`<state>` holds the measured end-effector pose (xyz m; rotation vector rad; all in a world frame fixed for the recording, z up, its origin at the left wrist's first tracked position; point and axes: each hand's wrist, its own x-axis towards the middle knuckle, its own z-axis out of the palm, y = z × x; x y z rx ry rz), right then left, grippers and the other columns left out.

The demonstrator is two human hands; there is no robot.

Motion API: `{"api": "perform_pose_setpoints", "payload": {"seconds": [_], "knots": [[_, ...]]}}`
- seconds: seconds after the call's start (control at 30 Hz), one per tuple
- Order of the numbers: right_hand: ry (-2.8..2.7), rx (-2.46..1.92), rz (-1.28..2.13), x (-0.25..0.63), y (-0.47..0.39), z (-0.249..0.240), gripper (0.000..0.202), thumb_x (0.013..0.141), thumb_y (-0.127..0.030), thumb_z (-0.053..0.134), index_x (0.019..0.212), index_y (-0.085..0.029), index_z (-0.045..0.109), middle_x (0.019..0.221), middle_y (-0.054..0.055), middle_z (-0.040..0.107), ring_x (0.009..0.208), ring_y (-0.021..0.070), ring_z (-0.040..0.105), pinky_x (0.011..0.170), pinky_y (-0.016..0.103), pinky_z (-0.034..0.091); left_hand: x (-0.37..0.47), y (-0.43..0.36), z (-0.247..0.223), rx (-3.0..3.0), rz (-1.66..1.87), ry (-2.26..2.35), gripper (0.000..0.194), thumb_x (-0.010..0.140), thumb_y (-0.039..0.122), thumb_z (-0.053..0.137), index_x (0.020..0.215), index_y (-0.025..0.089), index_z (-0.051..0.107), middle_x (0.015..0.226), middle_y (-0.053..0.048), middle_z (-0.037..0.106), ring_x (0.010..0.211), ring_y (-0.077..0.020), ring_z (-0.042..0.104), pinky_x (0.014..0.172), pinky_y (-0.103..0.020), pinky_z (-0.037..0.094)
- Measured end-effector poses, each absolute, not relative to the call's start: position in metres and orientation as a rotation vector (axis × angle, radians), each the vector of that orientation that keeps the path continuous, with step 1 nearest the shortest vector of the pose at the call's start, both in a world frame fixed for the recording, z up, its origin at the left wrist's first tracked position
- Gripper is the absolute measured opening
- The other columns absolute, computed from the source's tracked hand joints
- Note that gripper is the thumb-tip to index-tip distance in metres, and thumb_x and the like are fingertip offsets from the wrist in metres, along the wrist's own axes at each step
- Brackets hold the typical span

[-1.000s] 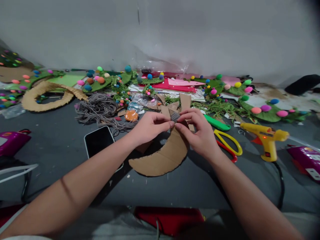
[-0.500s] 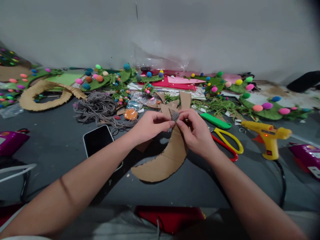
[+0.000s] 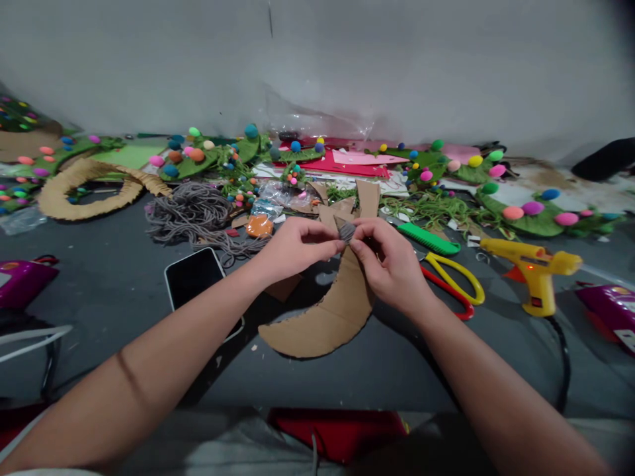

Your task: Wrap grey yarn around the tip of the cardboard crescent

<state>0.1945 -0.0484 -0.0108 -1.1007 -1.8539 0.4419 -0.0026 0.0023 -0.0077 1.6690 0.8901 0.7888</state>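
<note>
A curved, crescent-like piece of brown cardboard [image 3: 322, 324] lies over the dark table, its narrow upper end between my hands. Grey yarn [image 3: 346, 231] is wrapped round that end near the tip. My left hand [image 3: 307, 248] pinches at the yarn from the left, thumb and forefinger together. From the right, my right hand [image 3: 389, 261] grips the yarn-wrapped end, its fingers curled and partly hiding the cardboard. A loose heap of grey yarn [image 3: 191, 211] sits behind my left forearm.
A phone [image 3: 193, 277] lies partly under my left forearm. Right of my right hand are scissors [image 3: 459, 291], a green cutter [image 3: 429, 238] and a yellow glue gun [image 3: 538, 264] with a cord. Decorated green leaves [image 3: 526, 218] and a tan ring [image 3: 54, 198] lie behind.
The cardboard's lower end has shifted slightly up and left. A little more of the pointed tip shows above the yarn. Both hands keep their hold, nearly in place.
</note>
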Motion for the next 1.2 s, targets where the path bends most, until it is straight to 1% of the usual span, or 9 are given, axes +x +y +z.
{"api": "perform_pose_setpoints", "payload": {"seconds": [0.3,0.43,0.63,0.77,0.87,0.9,0.97,1.03,1.2], "knots": [[-1.890,-1.143,0.403,0.194,-0.051,-0.010,0.007,0.096,-0.015,0.054,0.093,-0.020,0.057,0.104,0.006,0.066,0.093,0.0165,0.061,0.083,0.030,0.047,-0.002,0.000,0.000,1.660,0.654,0.804,0.021,0.089,0.031,0.069,0.079,0.013,0.072,0.071,-0.003,0.070,0.065,-0.0109,0.065,0.062,-0.020,0.055],[-1.892,-1.114,0.386,0.193,-0.050,-0.010,0.008,0.096,-0.013,0.054,0.093,-0.021,0.056,0.108,0.007,0.066,0.102,0.0182,0.062,0.088,0.032,0.048,-0.001,-0.002,0.002,1.628,0.670,0.805,0.020,0.089,0.029,0.067,0.077,0.013,0.071,0.068,-0.002,0.069,0.063,-0.0101,0.064,0.063,-0.020,0.054],[-1.908,-1.078,0.285,0.194,-0.053,-0.010,0.007,0.093,-0.015,0.060,0.093,-0.022,0.061,0.128,0.011,0.058,0.126,0.0235,0.055,0.109,0.044,0.043,-0.001,-0.001,-0.002,1.627,0.712,0.812,0.021,0.089,0.030,0.067,0.079,0.013,0.071,0.068,-0.002,0.067,0.065,-0.0107,0.062,0.064,-0.021,0.052],[-2.021,-1.052,0.182,0.201,-0.063,-0.004,0.005,0.091,-0.018,0.066,0.093,-0.023,0.065,0.133,0.011,0.058,0.130,0.0263,0.052,0.109,0.048,0.042,-0.001,0.000,-0.006,1.594,0.772,0.816,0.022,0.087,0.034,0.071,0.080,0.013,0.072,0.068,-0.001,0.065,0.064,-0.0102,0.061,0.063,-0.021,0.051],[-2.005,-1.103,0.114,0.209,-0.070,0.005,0.003,0.092,-0.023,0.066,0.089,-0.023,0.067,0.124,0.011,0.063,0.122,0.0274,0.057,0.105,0.049,0.045,0.000,-0.001,-0.004,1.560,0.819,0.807,0.024,0.085,0.036,0.074,0.080,0.014,0.072,0.068,0.000,0.065,0.064,-0.0101,0.060,0.064,-0.021,0.051],[-1.995,-1.130,0.100,0.210,-0.072,0.008,0.004,0.093,-0.025,0.065,0.094,-0.023,0.069,0.124,0.012,0.064,0.121,0.0278,0.057,0.104,0.050,0.045,0.001,-0.002,-0.003,1.557,0.833,0.805,0.024,0.085,0.037,0.074,0.081,0.014,0.072,0.068,0.000,0.065,0.063,-0.0102,0.060,0.063,-0.022,0.051],[-2.015,-1.173,0.080,0.210,-0.075,0.012,0.023,0.095,-0.029,0.063,0.116,-0.024,0.068,0.132,0.014,0.060,0.126,0.0295,0.054,0.106,0.053,0.044,0.001,-0.004,0.000,1.575,0.856,0.805,0.023,0.086,0.037,0.073,0.082,0.014,0.072,0.069,-0.001,0.066,0.063,-0.0106,0.060,0.063,-0.022,0.051],[-2.069,-1.209,0.054,0.205,-0.078,0.013,0.043,0.096,-0.033,0.060,0.138,-0.022,0.058,0.146,0.018,0.051,0.138,0.0319,0.045,0.112,0.056,0.039,0.001,-0.005,0.002,1.615,0.885,0.813,0.022,0.086,0.036,0.073,0.081,0.014,0.072,0.068,-0.001,0.065,0.063,-0.0106,0.060,0.062,-0.022,0.050],[-2.154,-1.254,-0.017,0.188,-0.078,0.001,0.056,0.097,-0.038,0.057,0.149,-0.017,0.048,0.162,0.021,0.030,0.150,0.0347,0.028,0.119,0.058,0.032,-0.001,-0.004,0.000,1.564,0.956,0.804,0.024,0.089,0.038,0.069,0.082,0.015,0.071,0.073,-0.001,0.065,0.069,-0.0117,0.061,0.070,-0.024,0.054]]}}
